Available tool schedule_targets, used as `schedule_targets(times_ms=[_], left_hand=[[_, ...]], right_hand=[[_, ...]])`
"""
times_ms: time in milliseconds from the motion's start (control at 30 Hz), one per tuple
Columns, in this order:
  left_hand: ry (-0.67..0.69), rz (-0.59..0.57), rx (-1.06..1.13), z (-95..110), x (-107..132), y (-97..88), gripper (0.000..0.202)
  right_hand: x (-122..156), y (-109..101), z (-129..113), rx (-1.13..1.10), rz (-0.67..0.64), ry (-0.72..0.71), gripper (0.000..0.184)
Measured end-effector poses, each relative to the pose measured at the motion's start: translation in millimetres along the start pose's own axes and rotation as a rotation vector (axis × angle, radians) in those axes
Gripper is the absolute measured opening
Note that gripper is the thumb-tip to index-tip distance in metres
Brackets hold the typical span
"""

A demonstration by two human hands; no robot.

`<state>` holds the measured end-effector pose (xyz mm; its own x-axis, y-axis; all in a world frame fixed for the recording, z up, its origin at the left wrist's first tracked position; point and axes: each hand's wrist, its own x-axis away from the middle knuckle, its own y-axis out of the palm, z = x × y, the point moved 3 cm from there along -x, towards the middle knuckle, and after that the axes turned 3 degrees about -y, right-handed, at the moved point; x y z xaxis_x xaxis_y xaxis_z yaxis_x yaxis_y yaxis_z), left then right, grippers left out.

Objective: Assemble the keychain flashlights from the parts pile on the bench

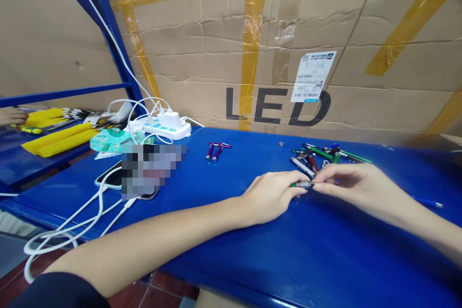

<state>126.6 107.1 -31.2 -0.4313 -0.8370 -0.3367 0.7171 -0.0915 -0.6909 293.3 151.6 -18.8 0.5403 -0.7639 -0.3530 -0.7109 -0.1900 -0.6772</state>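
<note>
My left hand (276, 193) is closed around a green pen part (302, 184) with a clear, silvery end. My right hand (352, 180) pinches the tip of that same part between thumb and fingers; exactly what sits in the pinch is too small to make out. Just behind the hands lies a loose pile of pens (319, 154) and pen parts in green, silver, red and blue. A blue pen (428, 202) lies partly hidden behind my right forearm. Farther left, two purple pens (215, 150) lie side by side.
Phones (108, 175) with white cables lie at the left of the blue table (238, 260). Behind them are a tissue pack (110, 139) and a white power strip (169, 127). A large cardboard box (202, 48) backs the table. Another person's hand (12, 116) shows near yellow items at far left.
</note>
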Motion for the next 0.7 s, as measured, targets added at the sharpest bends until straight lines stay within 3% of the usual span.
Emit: schedule_targets(times_ms=[433,700], left_hand=[[-0.011,-0.001,0.05,-1.4,-2.1,2.9,0.015],[-0.004,-0.005,0.07,-0.3,-3.0,4.7,0.013]], right_hand=[[1.0,-6.3,-14.8,-0.018,0.097,-0.042,0.032],[2.3,-4.2,-12.2,-0.099,0.064,-0.043,0.026]])
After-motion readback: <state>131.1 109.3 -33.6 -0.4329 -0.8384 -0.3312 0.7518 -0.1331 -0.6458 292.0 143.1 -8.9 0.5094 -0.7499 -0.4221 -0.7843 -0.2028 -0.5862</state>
